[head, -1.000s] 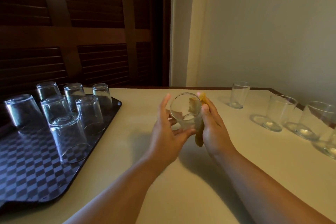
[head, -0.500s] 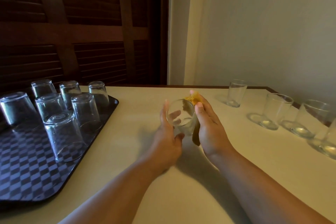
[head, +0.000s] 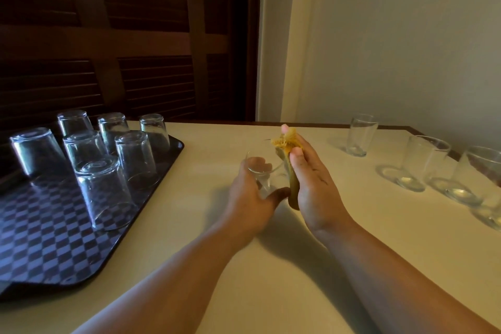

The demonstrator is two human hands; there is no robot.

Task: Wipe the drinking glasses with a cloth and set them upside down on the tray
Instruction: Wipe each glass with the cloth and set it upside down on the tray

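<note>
My left hand (head: 250,199) grips a clear drinking glass (head: 261,173) above the middle of the table, the glass tipped on its side. My right hand (head: 311,184) holds a yellow cloth (head: 286,144) pressed against the right side of that glass. Part of the cloth hangs down between my two hands. A dark checkered tray (head: 40,238) lies at the left with several glasses (head: 104,192) standing upside down on it. Several upright glasses (head: 362,135) stand on the table at the right.
The cream table (head: 271,279) reaches back to a pale wall on the right and a dark louvred door on the left. The tray's front right part is bare. The upright glasses (head: 423,163) line the table's right edge.
My left hand has turned the glass so its mouth swings away from me, and my right hand with the cloth has slid around its side. The view has shifted slightly.
</note>
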